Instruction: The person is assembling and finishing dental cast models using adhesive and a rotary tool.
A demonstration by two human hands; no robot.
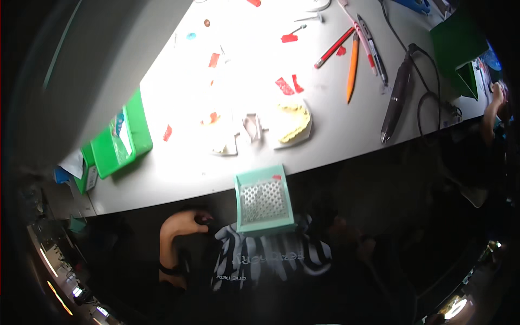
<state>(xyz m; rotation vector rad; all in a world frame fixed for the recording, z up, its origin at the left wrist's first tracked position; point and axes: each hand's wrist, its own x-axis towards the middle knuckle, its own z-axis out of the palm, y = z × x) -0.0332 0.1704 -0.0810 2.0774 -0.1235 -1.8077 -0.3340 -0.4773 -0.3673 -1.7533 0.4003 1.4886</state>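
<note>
Mint-green perforated tray overhangs the counter, likely to catch scraps.
Left to right: 1 green bin; 1 left hand, curled, its grip unreadable; 1 yellow-toothed dental cast, teeth exposed, perhaps for access; 1 right hand, shadowed, grip also untellable; 1 red pencil; 1 orange pencil; 1 corded handpiece, apparently parked.

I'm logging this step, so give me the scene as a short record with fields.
Left grip: off the near edge of the pale bench, left of the mint-green tray; contents unclear
Right grip: in shadow; contents unclear
Bench middle: yellow-topped piece, red scraps beyond it
Bench right: dark handpiece, orange stick
Bench left: green bin
</note>
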